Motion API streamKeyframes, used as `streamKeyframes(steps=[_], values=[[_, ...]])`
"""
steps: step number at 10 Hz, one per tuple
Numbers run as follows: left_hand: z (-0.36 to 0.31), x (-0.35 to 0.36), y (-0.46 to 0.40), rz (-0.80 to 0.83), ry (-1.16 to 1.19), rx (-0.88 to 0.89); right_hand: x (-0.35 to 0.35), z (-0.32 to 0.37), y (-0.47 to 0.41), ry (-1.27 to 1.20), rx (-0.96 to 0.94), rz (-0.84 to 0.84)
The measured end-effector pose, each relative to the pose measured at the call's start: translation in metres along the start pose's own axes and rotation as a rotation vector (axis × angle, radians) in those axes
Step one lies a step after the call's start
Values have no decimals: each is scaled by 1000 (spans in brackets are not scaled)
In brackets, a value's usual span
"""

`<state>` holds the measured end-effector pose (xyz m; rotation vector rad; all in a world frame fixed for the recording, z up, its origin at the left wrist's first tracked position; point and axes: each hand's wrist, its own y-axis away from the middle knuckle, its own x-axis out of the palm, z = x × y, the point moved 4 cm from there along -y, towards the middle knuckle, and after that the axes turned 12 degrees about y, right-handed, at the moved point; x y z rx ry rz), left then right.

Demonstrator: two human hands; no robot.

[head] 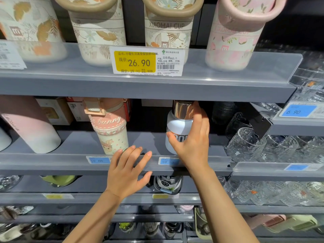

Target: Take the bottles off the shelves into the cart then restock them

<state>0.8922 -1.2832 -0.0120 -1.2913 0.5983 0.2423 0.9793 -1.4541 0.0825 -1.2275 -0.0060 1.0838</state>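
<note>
A white bottle [176, 127] with a shiny rose-gold cap stands on the middle grey shelf [73, 144]. My right hand [192, 137] grips it from the right side, thumb across its front and fingers up by the cap. My left hand [128, 170] is flat over the shelf's front rail, fingers straight, holding nothing. Just left of that stands a pink bunny bottle [108, 127], upright, with a flip lid. Floral cups [166, 28] with loop handles line the top shelf. No cart is in view.
A pink tumbler [29, 127] stands at the far left of the middle shelf, with boxes behind. Clear glass cups [259, 146] fill the shelves to the right. More bottles [168, 185] sit on lower shelves. A yellow price tag [147, 62] hangs on the top rail.
</note>
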Motion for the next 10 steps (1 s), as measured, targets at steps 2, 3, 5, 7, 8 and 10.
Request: streamKeyframes(steps=[2,3,5,7,8,10], values=[[0,0,0,2,-7,0,0,0,1,22,-15,8],[0,0,0,3,-14,5,-2,-1,1,43,-22,4],[0,0,-1,12,-19,4,-4,2,0,91,-4,-11],[-1,-2,0,34,3,-14,-13,0,10,65,13,28],[-2,-1,-1,45,9,-48,-22,-7,33,42,20,62],[-6,-9,-4,101,79,-87,-22,-10,96,93,20,174]])
